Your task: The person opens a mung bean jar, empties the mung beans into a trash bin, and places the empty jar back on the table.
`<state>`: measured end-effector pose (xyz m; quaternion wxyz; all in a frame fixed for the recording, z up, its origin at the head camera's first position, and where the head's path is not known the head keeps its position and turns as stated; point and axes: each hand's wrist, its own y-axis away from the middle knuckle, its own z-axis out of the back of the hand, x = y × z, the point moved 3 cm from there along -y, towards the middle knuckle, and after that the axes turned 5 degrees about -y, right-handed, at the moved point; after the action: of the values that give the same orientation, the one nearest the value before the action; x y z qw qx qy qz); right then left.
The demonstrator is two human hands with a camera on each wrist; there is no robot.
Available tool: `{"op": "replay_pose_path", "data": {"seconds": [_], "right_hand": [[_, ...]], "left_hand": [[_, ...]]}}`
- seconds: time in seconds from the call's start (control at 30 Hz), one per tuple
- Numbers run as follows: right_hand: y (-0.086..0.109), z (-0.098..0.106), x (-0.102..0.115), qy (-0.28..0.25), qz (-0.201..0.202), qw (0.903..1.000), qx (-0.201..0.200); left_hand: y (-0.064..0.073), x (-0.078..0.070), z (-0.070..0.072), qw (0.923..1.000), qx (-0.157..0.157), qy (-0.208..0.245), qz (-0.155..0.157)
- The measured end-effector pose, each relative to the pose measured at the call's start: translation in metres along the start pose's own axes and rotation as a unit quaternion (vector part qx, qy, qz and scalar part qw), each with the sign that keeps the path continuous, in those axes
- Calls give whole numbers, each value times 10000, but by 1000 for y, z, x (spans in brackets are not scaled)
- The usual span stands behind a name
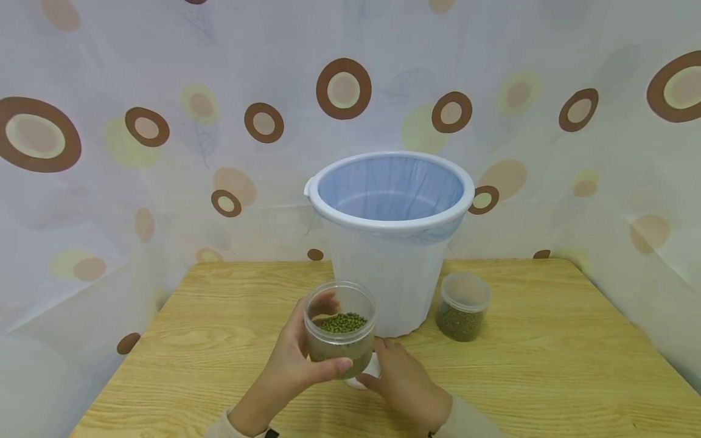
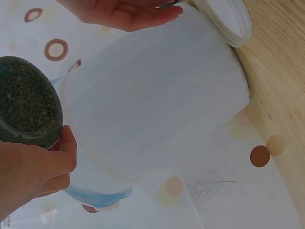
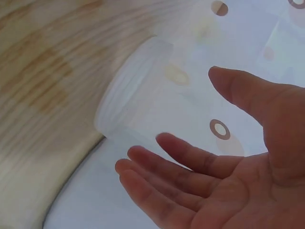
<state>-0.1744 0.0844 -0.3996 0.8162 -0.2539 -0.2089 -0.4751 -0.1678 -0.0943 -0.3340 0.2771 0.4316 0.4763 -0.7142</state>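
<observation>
Left hand [image 1: 290, 359] holds a clear round plastic jar [image 1: 338, 353] of green beans [image 1: 344, 323]. Right hand [image 1: 405, 380], grip wide, is near a round white lid [image 2: 229, 18], away from the wooden bench's [image 1: 547, 371] back edge.

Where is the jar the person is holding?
In the head view, the jar is at lower centre in the left hand, in front of the white bucket and left of the right hand.

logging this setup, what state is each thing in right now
Held jar: lidless, partly filled with green beans
Second jar: upright, partly filled, lid unclear
White lid: off, partly hidden
Bin: upright, open, lined
Left hand: gripping held jar
Right hand: fingers apart, near white lid
</observation>
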Motion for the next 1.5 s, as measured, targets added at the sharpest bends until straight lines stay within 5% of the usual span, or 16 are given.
{"op": "replay_pose_path", "data": {"seconds": [0.47, 0.63, 0.83, 1.2, 1.5], "right_hand": [[9, 34, 2, -880, -282, 9851, 1451], [9, 52, 6, -902, 227, 9829, 1589], [8, 80, 10, -1225, 1013, 9676, 1959], [4, 135, 17, -1641, 1490, 9645, 1434], [-5, 176, 20, -2061, 1357, 9683, 385]], "left_hand": [[-6, -9, 4, 9996, 137, 90, 245], [-7, -14, 5, 9996, 182, 76, 213], [-9, -18, 7, 9997, 217, 5, 151], [-12, -21, 7, 9996, 288, 32, -42], [-11, -21, 7, 9995, 284, 32, -90]]}}
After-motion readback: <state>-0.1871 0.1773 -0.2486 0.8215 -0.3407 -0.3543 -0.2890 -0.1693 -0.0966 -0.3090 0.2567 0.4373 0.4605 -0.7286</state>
